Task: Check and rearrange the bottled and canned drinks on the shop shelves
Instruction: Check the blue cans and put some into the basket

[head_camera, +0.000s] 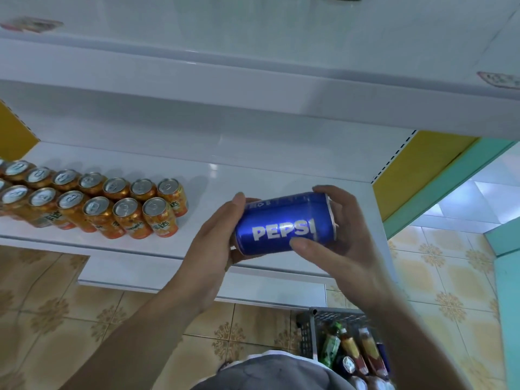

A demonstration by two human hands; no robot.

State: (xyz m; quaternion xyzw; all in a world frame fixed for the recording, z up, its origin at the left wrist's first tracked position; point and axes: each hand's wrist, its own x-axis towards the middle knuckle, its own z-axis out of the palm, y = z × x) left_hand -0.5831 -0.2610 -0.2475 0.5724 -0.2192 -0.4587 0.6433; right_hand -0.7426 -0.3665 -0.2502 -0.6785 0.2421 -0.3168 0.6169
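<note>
Pepsi can (pixel 284 223) lies on its side in the air, held between both hands just above the front edge of the white shelf (pixel 253 175). The left hand (pixel 216 243) cups one end, its fingers (pixel 236 201) reaching over the far side. The right hand (pixel 346 243) grips the other end, fingers (pixel 329 191) curled over the rim and the thumb pressed on the label. Both sets of fingers are closed round the can, neither spread wide.

Left of the left fingers, two close-packed rows of upright orange cans (pixel 112 204) stand on the shelf. Below the right fingers, a basket (pixel 309 333) of bottles sits on the tiled floor (pixel 56 305).

The can probably has to be turned upright before it is set down. Its wall looks smooth, so if one hand lets go mid-turn it could slip and drop towards the floor or the basket. Swung too far left, it could knock the end orange cans over. Set too near the shelf's front edge, it could tip off.
</note>
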